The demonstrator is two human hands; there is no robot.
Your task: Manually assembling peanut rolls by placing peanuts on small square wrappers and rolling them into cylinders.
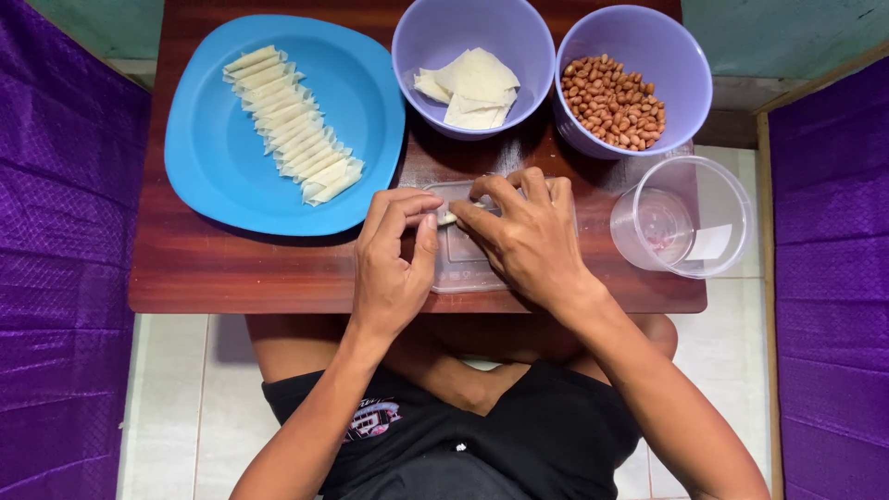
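Fingers [421,215] of both hands pinched narrow on a small pale pastry roll [448,218], held just above a clear flat plastic lid [463,268] lying on the desk [241,268]. Left hand [394,268] gripping the roll's near end between thumb and forefinger; right hand [528,241] arched over the other end, fingertips curled down onto it. Judging by the grip, rolling or sealing of one wrapper in hand; next calls for a light, even squeeze so the thin skin does not tear or unroll. Both wrists low, forearms angled in from the lap, palms facing down. Further out: blue plate [213,157] to the left carrying a row of finished rolls [292,125], purple bowl of wrapper squares [435,46], purple bowl of peanuts [671,56], clear plastic tub [732,204] at right.
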